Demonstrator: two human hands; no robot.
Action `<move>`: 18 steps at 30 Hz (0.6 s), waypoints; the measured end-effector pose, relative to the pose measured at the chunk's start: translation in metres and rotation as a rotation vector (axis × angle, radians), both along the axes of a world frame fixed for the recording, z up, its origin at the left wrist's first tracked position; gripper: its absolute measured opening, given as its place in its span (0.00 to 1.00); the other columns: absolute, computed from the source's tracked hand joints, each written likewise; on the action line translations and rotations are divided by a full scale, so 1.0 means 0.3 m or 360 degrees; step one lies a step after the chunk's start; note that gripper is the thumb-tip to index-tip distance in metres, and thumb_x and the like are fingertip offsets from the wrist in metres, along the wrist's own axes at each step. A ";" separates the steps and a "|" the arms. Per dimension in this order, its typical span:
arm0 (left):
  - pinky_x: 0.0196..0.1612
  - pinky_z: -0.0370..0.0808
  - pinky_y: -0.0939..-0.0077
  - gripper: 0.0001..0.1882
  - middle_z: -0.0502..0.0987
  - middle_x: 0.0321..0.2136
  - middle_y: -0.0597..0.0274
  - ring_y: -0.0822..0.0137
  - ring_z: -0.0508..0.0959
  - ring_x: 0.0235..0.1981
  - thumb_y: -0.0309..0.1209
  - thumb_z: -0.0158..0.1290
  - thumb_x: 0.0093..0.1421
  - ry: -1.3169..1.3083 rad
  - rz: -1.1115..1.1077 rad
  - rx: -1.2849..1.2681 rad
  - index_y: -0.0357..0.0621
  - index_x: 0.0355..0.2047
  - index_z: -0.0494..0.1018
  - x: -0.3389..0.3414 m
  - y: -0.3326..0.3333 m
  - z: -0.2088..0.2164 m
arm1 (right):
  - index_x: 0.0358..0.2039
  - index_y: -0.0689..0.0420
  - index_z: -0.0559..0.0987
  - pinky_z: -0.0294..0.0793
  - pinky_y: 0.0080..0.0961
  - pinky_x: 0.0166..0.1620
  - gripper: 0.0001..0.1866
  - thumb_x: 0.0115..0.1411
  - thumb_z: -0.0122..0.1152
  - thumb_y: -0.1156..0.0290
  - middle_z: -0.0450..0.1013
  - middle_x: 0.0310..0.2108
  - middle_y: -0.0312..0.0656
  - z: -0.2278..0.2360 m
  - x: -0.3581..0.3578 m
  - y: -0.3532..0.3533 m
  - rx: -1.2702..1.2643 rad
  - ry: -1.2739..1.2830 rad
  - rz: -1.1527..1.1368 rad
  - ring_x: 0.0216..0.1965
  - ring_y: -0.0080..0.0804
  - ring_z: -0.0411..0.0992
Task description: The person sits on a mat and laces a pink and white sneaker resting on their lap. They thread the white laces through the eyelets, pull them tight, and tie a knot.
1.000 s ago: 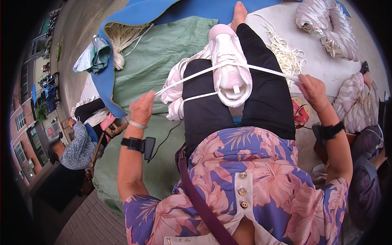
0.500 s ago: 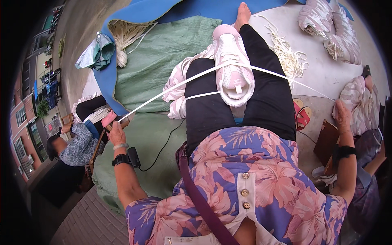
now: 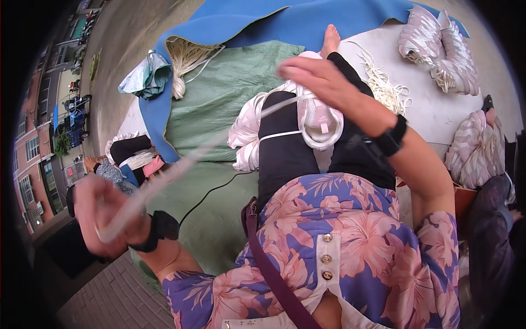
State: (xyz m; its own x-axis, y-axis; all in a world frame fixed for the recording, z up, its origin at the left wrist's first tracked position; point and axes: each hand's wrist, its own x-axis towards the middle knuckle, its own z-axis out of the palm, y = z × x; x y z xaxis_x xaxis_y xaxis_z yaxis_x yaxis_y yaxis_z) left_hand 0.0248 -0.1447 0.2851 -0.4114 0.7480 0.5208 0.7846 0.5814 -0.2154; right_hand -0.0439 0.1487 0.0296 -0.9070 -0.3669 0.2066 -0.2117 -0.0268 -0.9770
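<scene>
A pink and white sneaker (image 3: 322, 125) lies across my thighs, toe pointing away, its front largely covered by my right hand (image 3: 323, 81). That hand reaches over the upper with fingers bent and smeared by motion; whether they grip anything is hidden. Far out to the left, my left hand (image 3: 101, 214) is closed on a white shoelace (image 3: 216, 141). From there the lace runs taut across to the sneaker beneath my right hand. Another lace stretch (image 3: 280, 134) leaves the sneaker's left side and passes over my left thigh. Pink and white shoe parts (image 3: 246, 127) are bunched beside that thigh.
Loose white laces (image 3: 386, 90) lie beyond my right leg. Stacked shoe uppers (image 3: 455, 52) sit at the far right. A lace bundle (image 3: 183, 60) rests by the blue mat (image 3: 263, 27) and green sheet (image 3: 219, 104). Another person (image 3: 123, 164) sits at the left.
My right hand has swung from the far right over to the sneaker. My left hand has moved left and nearer to me, still drawing the lace out.
</scene>
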 end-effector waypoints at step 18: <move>0.17 0.54 0.78 0.07 0.57 0.13 0.70 0.72 0.60 0.13 0.27 0.50 0.38 -0.0562 -0.0717 -0.0214 0.44 0.20 0.64 -0.004 0.385 -0.417 | 0.35 0.61 0.75 0.73 0.38 0.33 0.11 0.49 0.54 0.73 0.75 0.29 0.46 -0.246 0.170 0.144 0.1796 0.0207 -0.0071 0.32 0.41 0.75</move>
State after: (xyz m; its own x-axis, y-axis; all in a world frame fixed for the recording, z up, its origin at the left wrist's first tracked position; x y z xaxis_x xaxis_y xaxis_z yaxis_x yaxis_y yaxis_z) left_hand 0.0237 -0.0293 0.1601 -0.1688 0.9393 0.2986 0.9856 0.1595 0.0553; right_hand 0.0070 0.1920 -0.0443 -0.9198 -0.3710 -0.1276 -0.2920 0.8646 -0.4088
